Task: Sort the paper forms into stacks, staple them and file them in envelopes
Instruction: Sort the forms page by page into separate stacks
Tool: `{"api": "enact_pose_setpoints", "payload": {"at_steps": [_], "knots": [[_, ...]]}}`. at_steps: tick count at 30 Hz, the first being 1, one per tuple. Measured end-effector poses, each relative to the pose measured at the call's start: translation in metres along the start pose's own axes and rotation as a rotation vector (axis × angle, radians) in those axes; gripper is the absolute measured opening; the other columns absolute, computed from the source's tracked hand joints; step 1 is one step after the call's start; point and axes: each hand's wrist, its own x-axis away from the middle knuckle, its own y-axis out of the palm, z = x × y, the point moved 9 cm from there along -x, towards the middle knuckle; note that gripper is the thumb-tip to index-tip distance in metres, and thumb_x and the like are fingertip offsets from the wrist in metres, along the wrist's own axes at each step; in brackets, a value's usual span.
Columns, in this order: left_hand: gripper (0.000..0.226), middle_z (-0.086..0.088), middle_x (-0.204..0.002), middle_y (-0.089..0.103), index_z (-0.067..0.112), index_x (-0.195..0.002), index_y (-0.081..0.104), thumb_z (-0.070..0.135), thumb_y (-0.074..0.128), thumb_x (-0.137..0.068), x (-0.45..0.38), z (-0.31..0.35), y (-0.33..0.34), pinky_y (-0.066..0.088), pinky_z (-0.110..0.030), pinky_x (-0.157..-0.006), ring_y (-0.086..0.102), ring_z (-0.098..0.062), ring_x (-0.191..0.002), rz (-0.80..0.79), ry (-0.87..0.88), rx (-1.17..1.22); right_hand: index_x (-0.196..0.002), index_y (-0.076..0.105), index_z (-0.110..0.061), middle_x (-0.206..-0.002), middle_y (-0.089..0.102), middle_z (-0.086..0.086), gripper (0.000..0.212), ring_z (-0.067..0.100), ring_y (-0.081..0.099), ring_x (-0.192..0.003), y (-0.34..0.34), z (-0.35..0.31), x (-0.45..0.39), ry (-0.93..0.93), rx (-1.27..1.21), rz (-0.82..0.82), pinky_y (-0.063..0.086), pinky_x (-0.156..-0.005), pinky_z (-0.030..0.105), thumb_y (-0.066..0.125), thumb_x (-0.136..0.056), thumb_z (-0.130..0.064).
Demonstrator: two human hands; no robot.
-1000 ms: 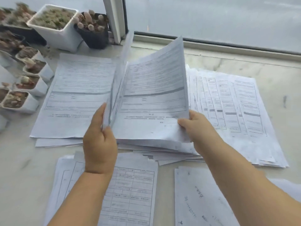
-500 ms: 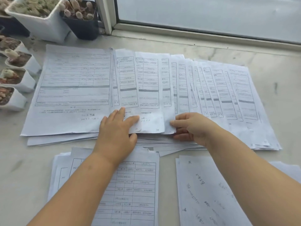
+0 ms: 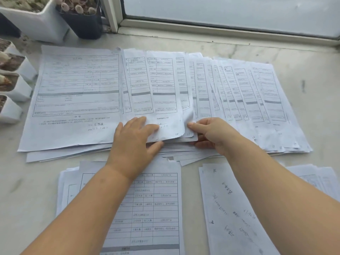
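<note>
A wide fan of printed paper forms [image 3: 239,89] lies across the stone sill, overlapping from a full sheet on the left [image 3: 73,92] to the right end. My left hand [image 3: 134,142] rests flat with spread fingers on the lower edge of the middle sheets. My right hand [image 3: 211,133] pinches the lower corner of a form [image 3: 165,100] whose edge curls up. Nearer to me lie a stack of table forms [image 3: 161,199] and a sheet with handwriting [image 3: 226,208].
White and dark square pots with succulents [image 3: 42,21] line the left and back-left edge. A window frame [image 3: 220,32] runs along the back. Bare stone sill [image 3: 316,92] shows at the right. More papers [image 3: 312,175] lie at the near right.
One second ago both hands held a bundle of forms lifted upright. The sheets now lie fanned flat on the sill, my left hand presses on them and my right hand pinches a corner.
</note>
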Motion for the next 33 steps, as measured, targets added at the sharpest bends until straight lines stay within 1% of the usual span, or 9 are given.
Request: {"api": "enact_pose_setpoints", "payload": {"at_steps": [3, 5, 7, 11, 14, 22, 24, 27, 33], "knots": [[0.035, -0.003, -0.140, 0.051, 0.027, -0.119, 0.066, 0.047, 0.057, -0.091, -0.002, 0.003, -0.004, 0.021, -0.038, -0.110, 0.041, -0.022, -0.132, 0.036, 0.036, 0.015, -0.093, 0.066, -0.010, -0.085, 0.071, 0.009, 0.013, 0.020, 0.067, -0.072, 0.000, 0.000, 0.001, -0.008, 0.008, 0.010, 0.058, -0.059, 0.024, 0.067, -0.092, -0.023], [0.026, 0.000, -0.119, 0.063, 0.021, -0.109, 0.071, 0.037, 0.061, -0.092, -0.002, 0.008, -0.010, 0.035, -0.025, -0.093, 0.054, -0.017, -0.112, 0.095, 0.089, 0.142, -0.090, 0.066, -0.010, -0.083, 0.069, 0.007, 0.013, 0.019, 0.065, -0.072, -0.001, 0.000, 0.001, -0.031, 0.029, 0.021, 0.060, -0.068, 0.029, 0.066, -0.092, -0.023], [0.023, 0.006, -0.103, 0.067, 0.018, -0.105, 0.071, 0.028, 0.058, -0.090, -0.002, 0.017, -0.013, 0.042, -0.020, -0.082, 0.057, -0.008, -0.094, 0.113, 0.127, 0.298, -0.086, 0.066, -0.012, -0.080, 0.068, 0.005, 0.012, 0.016, 0.064, -0.067, -0.002, 0.001, 0.003, -0.050, 0.030, 0.036, 0.059, -0.075, 0.032, 0.067, -0.092, -0.022], [0.017, 0.010, -0.070, 0.060, 0.019, -0.081, 0.070, 0.027, 0.059, -0.091, -0.009, 0.014, -0.009, 0.046, -0.029, -0.067, 0.052, -0.008, -0.066, 0.134, 0.018, 0.462, -0.084, 0.066, -0.013, -0.081, 0.069, 0.004, 0.010, 0.015, 0.064, -0.066, -0.002, 0.003, 0.000, -0.081, 0.023, 0.055, 0.059, -0.073, 0.032, 0.068, -0.090, -0.021], [0.024, 0.010, -0.050, 0.047, 0.014, -0.069, 0.065, 0.025, 0.063, -0.091, -0.012, 0.001, 0.004, 0.041, -0.033, -0.057, 0.040, -0.008, -0.049, 0.101, -0.086, 0.603, -0.087, 0.067, -0.012, -0.079, 0.068, 0.002, 0.007, 0.012, 0.063, -0.061, -0.004, 0.004, -0.003, -0.105, 0.034, 0.076, 0.059, -0.075, 0.033, 0.068, -0.090, -0.018], [0.040, 0.009, -0.052, 0.029, 0.021, -0.057, 0.037, 0.033, 0.049, -0.093, -0.013, 0.003, 0.006, 0.025, -0.030, -0.055, 0.028, -0.011, -0.053, 0.171, 0.000, 0.641, -0.101, 0.068, -0.002, -0.084, 0.066, 0.006, 0.020, 0.013, 0.062, -0.063, -0.005, 0.005, -0.006, -0.087, 0.042, 0.060, 0.060, -0.067, 0.027, 0.069, -0.089, -0.018], [0.040, 0.009, -0.054, 0.029, 0.014, -0.060, 0.038, 0.034, 0.048, -0.094, -0.015, 0.002, 0.006, 0.027, -0.031, -0.056, 0.029, -0.012, -0.055, 0.211, 0.009, 0.619, -0.101, 0.068, -0.002, -0.083, 0.065, 0.006, 0.020, 0.013, 0.062, -0.062, -0.006, 0.006, -0.007, -0.082, 0.039, 0.059, 0.060, -0.067, 0.027, 0.069, -0.089, -0.018], [0.037, 0.008, -0.055, 0.038, 0.020, -0.061, 0.046, 0.038, 0.048, -0.092, -0.016, 0.001, 0.008, 0.031, -0.032, -0.056, 0.036, -0.012, -0.056, 0.236, -0.003, 0.544, -0.098, 0.069, -0.003, -0.081, 0.064, 0.005, 0.018, 0.010, 0.062, -0.058, -0.007, 0.008, -0.009, -0.088, 0.044, 0.056, 0.059, -0.066, 0.026, 0.069, -0.089, -0.018], [0.033, 0.003, -0.061, 0.048, 0.016, -0.068, 0.056, 0.037, 0.049, -0.091, -0.014, 0.000, 0.007, 0.040, -0.035, -0.061, 0.046, -0.015, -0.063, 0.268, -0.006, 0.520, -0.088, 0.070, -0.010, -0.084, 0.070, 0.006, 0.009, 0.014, 0.066, -0.068, -0.006, 0.009, -0.010, -0.087, 0.040, 0.033, 0.057, -0.063, 0.025, 0.069, -0.089, -0.019]]}}
